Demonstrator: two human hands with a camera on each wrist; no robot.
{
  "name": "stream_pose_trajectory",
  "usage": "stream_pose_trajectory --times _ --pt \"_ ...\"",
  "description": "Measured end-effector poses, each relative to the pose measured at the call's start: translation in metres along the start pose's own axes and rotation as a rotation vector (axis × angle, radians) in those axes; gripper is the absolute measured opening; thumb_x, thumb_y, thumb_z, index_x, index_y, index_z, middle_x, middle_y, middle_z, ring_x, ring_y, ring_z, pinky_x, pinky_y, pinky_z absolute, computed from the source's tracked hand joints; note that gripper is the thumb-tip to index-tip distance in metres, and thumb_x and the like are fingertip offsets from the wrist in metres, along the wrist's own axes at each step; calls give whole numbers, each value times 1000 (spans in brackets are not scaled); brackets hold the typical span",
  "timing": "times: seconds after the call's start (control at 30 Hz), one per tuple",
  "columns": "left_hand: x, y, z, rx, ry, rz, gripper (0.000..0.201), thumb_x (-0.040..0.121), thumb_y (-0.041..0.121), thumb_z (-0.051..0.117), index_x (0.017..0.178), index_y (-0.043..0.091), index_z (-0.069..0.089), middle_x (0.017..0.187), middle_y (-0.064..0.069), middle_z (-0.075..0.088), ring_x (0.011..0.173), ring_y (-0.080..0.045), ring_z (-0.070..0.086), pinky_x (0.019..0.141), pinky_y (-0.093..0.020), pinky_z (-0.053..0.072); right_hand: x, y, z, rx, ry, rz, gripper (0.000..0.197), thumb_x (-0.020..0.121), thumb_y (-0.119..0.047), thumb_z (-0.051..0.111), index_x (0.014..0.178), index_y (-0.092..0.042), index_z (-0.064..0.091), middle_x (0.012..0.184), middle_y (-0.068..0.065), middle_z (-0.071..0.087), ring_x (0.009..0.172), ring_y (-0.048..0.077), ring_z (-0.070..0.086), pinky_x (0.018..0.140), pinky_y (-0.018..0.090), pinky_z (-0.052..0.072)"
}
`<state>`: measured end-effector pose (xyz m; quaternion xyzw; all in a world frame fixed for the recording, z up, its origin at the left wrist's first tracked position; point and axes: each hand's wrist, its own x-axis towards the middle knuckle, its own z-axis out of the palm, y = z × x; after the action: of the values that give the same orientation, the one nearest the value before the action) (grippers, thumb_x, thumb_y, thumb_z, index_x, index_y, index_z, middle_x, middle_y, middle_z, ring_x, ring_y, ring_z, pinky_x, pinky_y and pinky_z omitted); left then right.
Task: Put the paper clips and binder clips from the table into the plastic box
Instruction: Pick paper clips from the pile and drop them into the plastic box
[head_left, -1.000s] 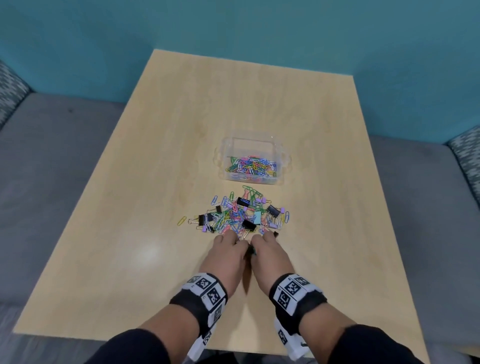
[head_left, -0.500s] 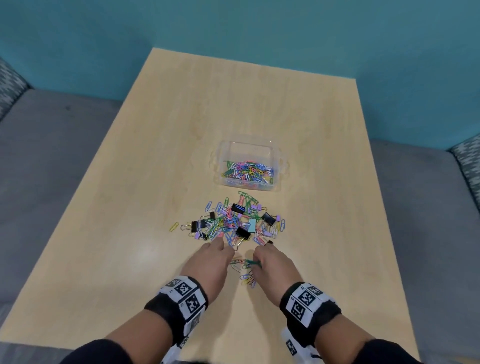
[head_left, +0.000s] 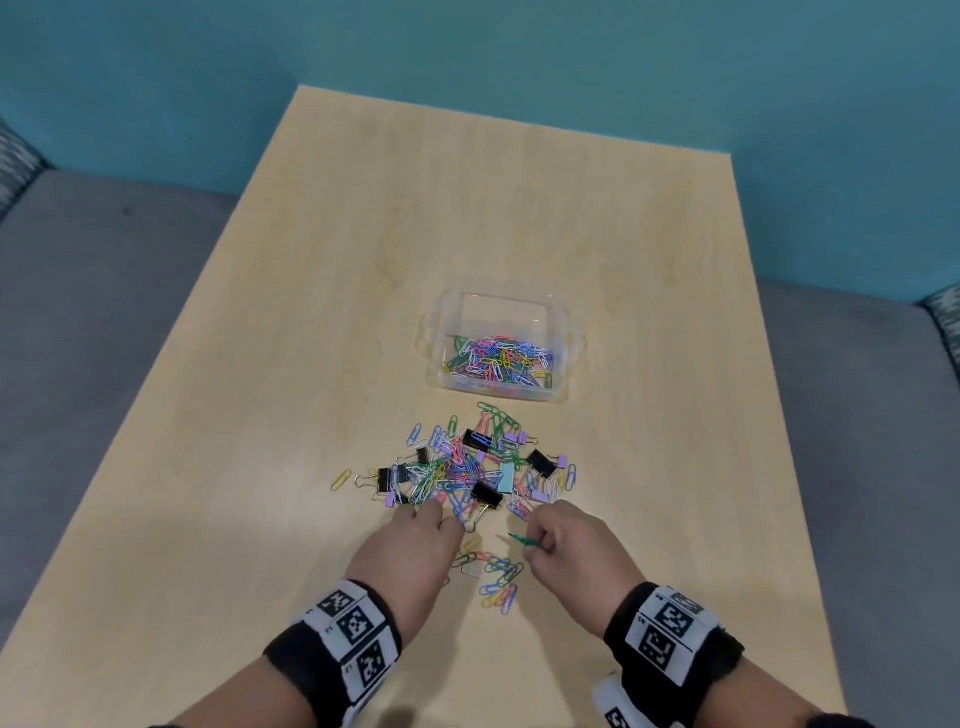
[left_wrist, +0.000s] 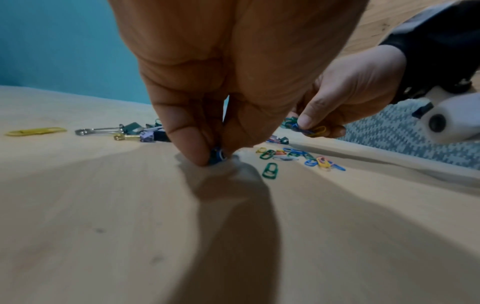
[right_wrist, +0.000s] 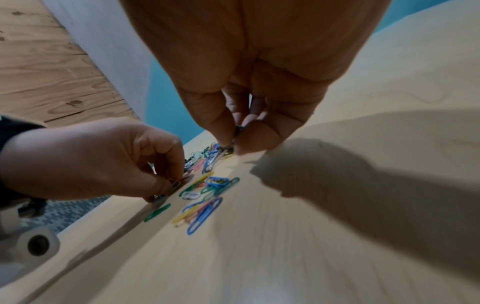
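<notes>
A clear plastic box (head_left: 566, 340) with coloured paper clips in it stands past a pile of paper clips and binder clips (head_left: 467, 467) on the wooden table (head_left: 311, 260). A smaller bunch of paper clips (head_left: 493, 577) lies between my hands. My left hand (head_left: 415, 540) (left_wrist: 215, 158) pinches a few clips against the table at the pile's near edge. My right hand (head_left: 550, 545) (right_wrist: 233, 142) is lifted a little and pinches a small bunch of paper clips (left_wrist: 303, 128), a green one sticking out.
A lone yellow paper clip (head_left: 341, 479) lies left of the pile. Grey upholstered seating (head_left: 104, 312) surrounds the table on both sides, with a teal wall (head_left: 519, 52) behind. Bare tabletop stretches left, right and beyond the box.
Both hands drew back toward me and moved apart, dragging a small bunch of paper clips out of the pile. The right hand has lifted with clips pinched.
</notes>
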<state>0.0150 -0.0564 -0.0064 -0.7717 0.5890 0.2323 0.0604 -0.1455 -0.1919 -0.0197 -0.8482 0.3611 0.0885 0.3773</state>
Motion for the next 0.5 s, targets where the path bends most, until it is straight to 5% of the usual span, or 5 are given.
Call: stream_pose_trajectory --times 0.1,0.27,0.37,0.5 --pt "2 -9 7 -18 20 8 50 28 -4 65 71 18 50 71 -2 52 54 -21 48 37 -28 36 6 -3 -8 49 3 1 21 81 -17 62 69 -25 47 75 -7 50 62 7 46 58 21 36" --pt "10 -19 5 -424 73 -178 20 66 -1 54 71 18 48 77 2 49 66 -20 46 55 -29 34 20 -7 -23 227 -18 80 20 78 -15 64 67 -22 49 64 -6 51 52 11 45 55 33 49" --pt "14 -27 -17 -776 100 -278 15 65 1 57 65 16 55 58 2 58 56 -12 55 55 -25 45 32 -14 -38 335 -18 131 12 80 -13 66 74 -15 56 60 -2 53 43 11 49 43 25 44" --pt "46 -40 -72 -1069 178 -322 21 69 -9 56 65 11 61 48 -1 59 48 -19 63 50 -26 47 63 -31 -78 356 66 102 9 83 -13 65 77 -13 58 64 3 57 45 11 55 41 23 44"
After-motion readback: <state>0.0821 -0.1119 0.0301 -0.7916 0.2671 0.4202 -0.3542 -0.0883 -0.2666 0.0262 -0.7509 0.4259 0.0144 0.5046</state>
